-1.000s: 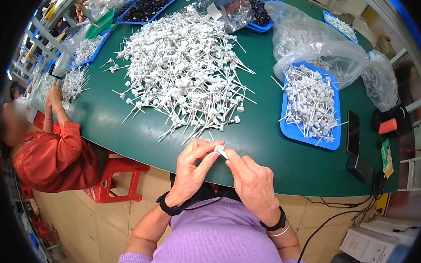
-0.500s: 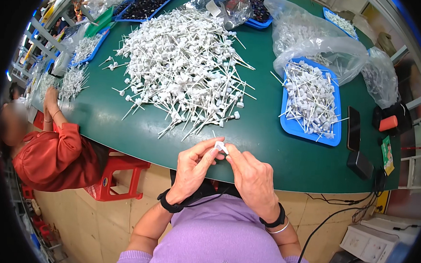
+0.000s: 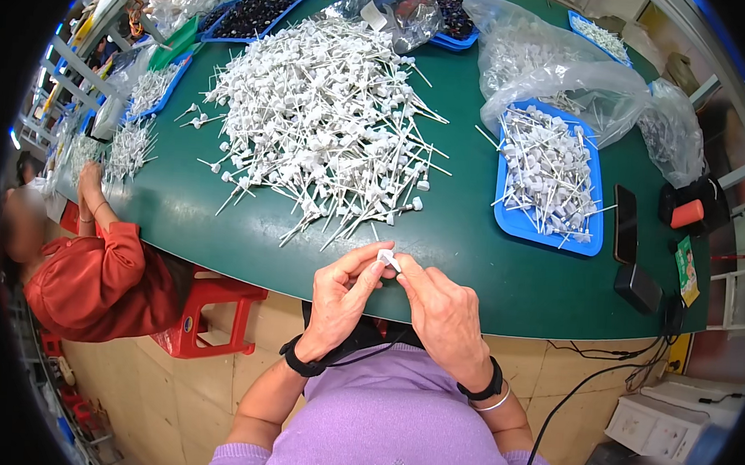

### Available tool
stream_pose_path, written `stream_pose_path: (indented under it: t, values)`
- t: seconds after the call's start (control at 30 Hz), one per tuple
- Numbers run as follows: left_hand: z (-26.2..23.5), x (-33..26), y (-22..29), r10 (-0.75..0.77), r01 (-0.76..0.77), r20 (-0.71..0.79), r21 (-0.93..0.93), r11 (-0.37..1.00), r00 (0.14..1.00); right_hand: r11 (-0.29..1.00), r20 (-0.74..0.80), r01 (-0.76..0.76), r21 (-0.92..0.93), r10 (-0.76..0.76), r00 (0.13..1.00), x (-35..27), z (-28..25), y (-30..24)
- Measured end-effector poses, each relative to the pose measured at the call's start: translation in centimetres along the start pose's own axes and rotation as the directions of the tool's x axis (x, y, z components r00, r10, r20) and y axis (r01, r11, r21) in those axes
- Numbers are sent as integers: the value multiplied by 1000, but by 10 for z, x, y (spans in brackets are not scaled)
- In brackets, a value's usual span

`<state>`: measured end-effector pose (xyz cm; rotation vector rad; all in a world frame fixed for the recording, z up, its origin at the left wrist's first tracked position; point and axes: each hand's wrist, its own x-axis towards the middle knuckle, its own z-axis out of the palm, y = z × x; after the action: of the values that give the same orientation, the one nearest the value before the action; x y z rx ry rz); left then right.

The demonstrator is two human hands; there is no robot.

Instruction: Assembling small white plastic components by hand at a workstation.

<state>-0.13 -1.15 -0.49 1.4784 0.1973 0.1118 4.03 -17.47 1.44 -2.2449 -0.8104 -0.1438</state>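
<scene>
At the near edge of the green table (image 3: 462,288), my left hand (image 3: 341,291) and my right hand (image 3: 442,314) are closed together on one small white plastic pump head (image 3: 385,256). Thumb and fingertips of my left hand pinch its wide top. My right fingertips grip its narrow white spout-like part, partly hiding it. A thin tube end shows just above my left fingers. Beyond my hands lies a large pile of white pump heads with thin tubes (image 3: 319,129). To the right, a blue tray (image 3: 589,244) is heaped with similar pieces.
A clear plastic bag (image 3: 599,89) lies behind the tray, with a phone (image 3: 626,225) and a black box (image 3: 637,288) at the right. Trays of dark caps (image 3: 258,13) stand at the back. A person in red (image 3: 100,290) sits at left near a red stool (image 3: 216,317).
Both hands stay together on the pump head, with only a slight shift of the right fingers. The whole view has moved very slightly.
</scene>
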Motion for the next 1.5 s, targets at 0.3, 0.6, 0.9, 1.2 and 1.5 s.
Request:
stream_pose_path:
  t: [0.3,0.6,0.9,1.2,1.5]
  values:
    - [1,0,2,3,-3,-8,-7,1000,1000,1000,-13,-3,19,3,1000,1,1,-1]
    - [2,-1,2,16,-16,-9,40,999,1000,999,-22,14,32,-13,1000,2,2,0]
    - [2,-1,2,11,-10,-25,34,999,1000,1000,-14,1,27,-1,1000,2,0,-1]
    - [-3,-1,-4,97,-88,-50,163,983,994,954,41,0,301,-13,999,10,-1,13]
    - [1,-1,-5,239,-191,-127,305,933,963,495,538,-514,700,108,836,16,5,34]
